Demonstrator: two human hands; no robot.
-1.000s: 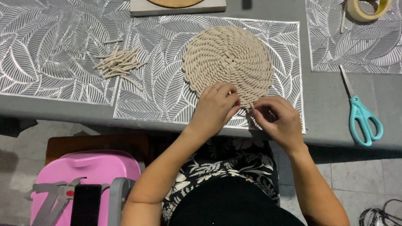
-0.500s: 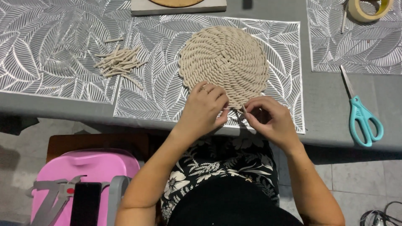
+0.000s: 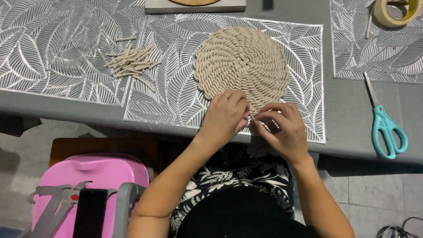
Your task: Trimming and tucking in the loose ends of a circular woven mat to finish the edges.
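Note:
A round beige mat of coiled rope (image 3: 241, 64) lies on a silver leaf-pattern placemat (image 3: 176, 88) on the grey table. My left hand (image 3: 225, 115) rests on the mat's near edge, fingers pinched together at the rim. My right hand (image 3: 283, 130) sits just right of it, fingers curled around a small dark tool (image 3: 269, 125) that touches the mat's edge. Both hands meet at the same spot on the rim; the fingertips hide what is between them.
A pile of short beige rope pieces (image 3: 131, 64) lies to the left. Teal-handled scissors (image 3: 384, 123) lie at the right, a roll of tape (image 3: 396, 11) at the far right corner. A pink plastic stool (image 3: 88, 176) stands below the table's left.
The view shifted slightly. Both hands slid a little left along the mat's near edge and drew closer together.

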